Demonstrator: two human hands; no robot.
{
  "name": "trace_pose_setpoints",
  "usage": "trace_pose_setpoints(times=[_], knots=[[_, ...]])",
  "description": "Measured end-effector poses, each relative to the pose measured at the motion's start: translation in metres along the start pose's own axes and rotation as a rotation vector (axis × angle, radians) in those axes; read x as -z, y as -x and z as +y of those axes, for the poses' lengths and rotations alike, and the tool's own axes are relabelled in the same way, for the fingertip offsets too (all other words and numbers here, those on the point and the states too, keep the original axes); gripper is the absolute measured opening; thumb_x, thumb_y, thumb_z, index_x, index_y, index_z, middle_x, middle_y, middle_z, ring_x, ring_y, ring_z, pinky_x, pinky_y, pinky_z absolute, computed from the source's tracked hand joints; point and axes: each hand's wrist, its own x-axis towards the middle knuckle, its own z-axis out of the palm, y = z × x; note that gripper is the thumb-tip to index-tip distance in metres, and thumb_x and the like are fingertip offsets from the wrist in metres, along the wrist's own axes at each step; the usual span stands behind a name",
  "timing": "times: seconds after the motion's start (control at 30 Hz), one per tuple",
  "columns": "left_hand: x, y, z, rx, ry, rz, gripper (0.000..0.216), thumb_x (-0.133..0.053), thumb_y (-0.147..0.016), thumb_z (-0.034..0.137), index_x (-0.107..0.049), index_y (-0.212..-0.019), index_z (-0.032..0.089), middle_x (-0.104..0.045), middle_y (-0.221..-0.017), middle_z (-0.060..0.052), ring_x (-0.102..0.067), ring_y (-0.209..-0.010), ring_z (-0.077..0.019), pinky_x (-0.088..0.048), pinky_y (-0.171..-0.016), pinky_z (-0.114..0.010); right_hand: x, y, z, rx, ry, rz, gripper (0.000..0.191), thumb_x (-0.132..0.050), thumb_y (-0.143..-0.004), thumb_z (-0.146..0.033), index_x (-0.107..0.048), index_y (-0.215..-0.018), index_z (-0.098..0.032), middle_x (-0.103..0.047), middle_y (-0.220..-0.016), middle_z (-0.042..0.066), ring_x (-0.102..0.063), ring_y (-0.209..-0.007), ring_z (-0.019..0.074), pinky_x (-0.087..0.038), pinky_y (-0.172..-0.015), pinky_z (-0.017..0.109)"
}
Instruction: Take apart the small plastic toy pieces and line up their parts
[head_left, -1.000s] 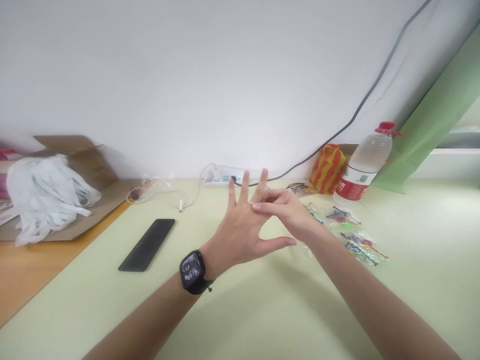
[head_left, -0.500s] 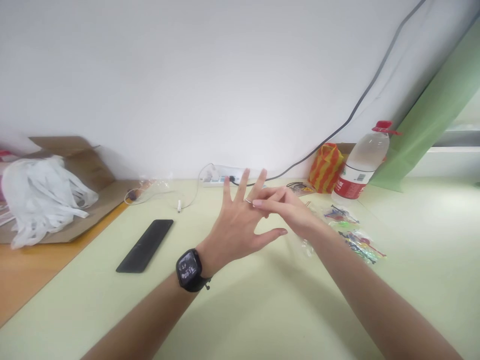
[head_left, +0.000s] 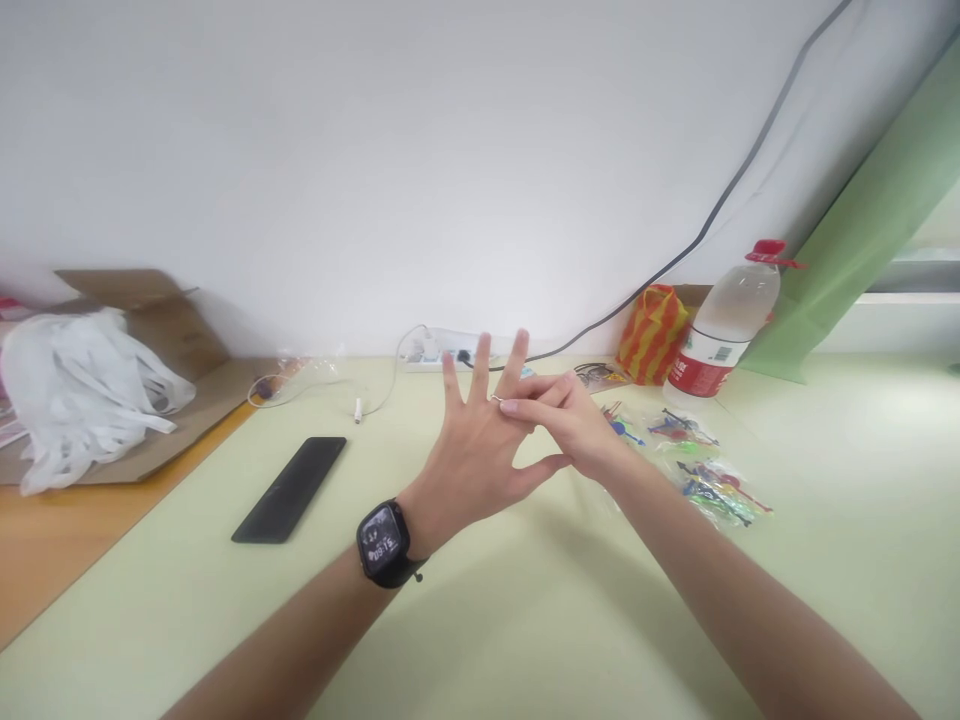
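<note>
My left hand is raised above the pale green table with its back towards me and its fingers spread apart. A black smartwatch sits on that wrist. A thin ring shows on one of the left hand's fingers. My right hand reaches across from the right, and its fingertips pinch that finger at the ring.
A black phone lies flat to the left. White plastic bags rest on cardboard at far left. A power strip and white cable run along the wall. Right: an orange striped bag, a water bottle, clear packets of colourful small items.
Both hands stay joined at the ring finger and have shifted only slightly; the left thumb has drawn in towards the right hand.
</note>
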Motion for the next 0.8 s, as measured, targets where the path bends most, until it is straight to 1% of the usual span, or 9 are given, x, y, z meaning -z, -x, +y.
trace_pose_setpoints(times=[0.1,0.23,0.4,0.53,0.63,0.7,0.73,0.8], knots=[[0.0,0.0,0.001,0.001,-0.007,-0.01,0.076,-0.066,-0.09,0.062,-0.043,-0.157,0.037,-0.011,-0.174,-0.003,-0.005,-0.158,-0.0476,0.0,-0.122,-0.073,0.0,-0.001,0.001,0.011,-0.005,0.009,0.019,-0.08,-0.082,-0.037,-0.077,-0.076,-0.019,-0.071,-0.079,0.004,-0.066,-0.083,0.0224,-0.05,-0.08,0.037],[0.001,0.0,0.002,0.013,-0.005,-0.01,0.076,-0.067,-0.09,0.06,-0.042,-0.157,0.039,-0.011,-0.174,-0.003,-0.005,-0.158,-0.0475,-0.002,-0.122,-0.074,0.0,-0.001,0.002,0.0,-0.063,0.004,0.017,-0.079,-0.082,-0.036,-0.077,-0.076,-0.02,-0.07,-0.081,0.004,-0.062,-0.077,0.019,-0.049,-0.078,0.036],[0.001,0.001,0.002,0.03,-0.003,-0.009,0.075,-0.067,-0.09,0.058,-0.04,-0.158,0.039,-0.008,-0.175,-0.003,-0.004,-0.158,-0.0469,-0.002,-0.121,-0.074,0.001,-0.001,0.001,-0.019,-0.093,-0.016,0.019,-0.078,-0.083,-0.037,-0.076,-0.075,-0.02,-0.066,-0.08,0.003,-0.057,-0.075,0.0173,-0.047,-0.074,0.033],[-0.003,0.004,0.001,0.035,-0.015,-0.042,0.072,-0.067,-0.092,0.048,-0.041,-0.158,0.036,-0.004,-0.175,-0.005,-0.004,-0.158,-0.0458,-0.006,-0.122,-0.073,0.002,-0.003,0.001,-0.017,-0.049,-0.006,0.025,-0.073,-0.087,-0.042,-0.075,-0.076,-0.019,-0.064,-0.078,0.003,-0.055,-0.074,0.0166,-0.044,-0.069,0.031],[-0.01,0.007,0.001,0.069,-0.035,-0.056,0.07,-0.068,-0.092,0.04,-0.043,-0.156,0.033,-0.004,-0.175,-0.006,-0.006,-0.158,-0.0459,-0.008,-0.121,-0.074,0.003,-0.005,0.002,-0.018,0.004,0.058,0.026,-0.073,-0.087,-0.044,-0.074,-0.078,-0.019,-0.061,-0.076,0.002,-0.053,-0.072,0.0156,-0.043,-0.068,0.031],[-0.018,0.01,0.002,0.123,-0.046,-0.05,0.072,-0.068,-0.092,0.036,-0.039,-0.157,0.033,-0.003,-0.175,-0.007,-0.007,-0.158,-0.0457,-0.012,-0.12,-0.074,0.005,-0.005,0.004,-0.024,0.027,0.093,0.027,-0.073,-0.087,-0.045,-0.073,-0.08,-0.019,-0.059,-0.074,0.0,-0.05,-0.069,0.0146,-0.043,-0.068,0.031],[-0.024,0.012,0.002,0.153,-0.048,-0.045,0.074,-0.067,-0.092,0.034,-0.036,-0.159,0.033,-0.003,-0.175,-0.008,-0.009,-0.158,-0.0455,-0.014,-0.12,-0.074,0.007,-0.006,0.006,-0.035,0.04,0.09,0.028,-0.074,-0.086,-0.046,-0.072,-0.08,-0.02,-0.059,-0.073,0.0,-0.05,-0.069,0.0143,-0.043,-0.069,0.031],[-0.036,0.016,0.003,0.193,-0.044,-0.037,0.079,-0.064,-0.093,0.031,-0.027,-0.163,0.032,-0.001,-0.175,-0.011,-0.013,-0.157,-0.045,-0.018,-0.118,-0.074,0.01,-0.007,0.01,-0.073,0.08,0.043,0.029,-0.074,-0.085,-0.048,-0.072,-0.08,-0.019,-0.059,-0.074,0.0,-0.05,-0.068,0.0142,-0.043,-0.069,0.031]])
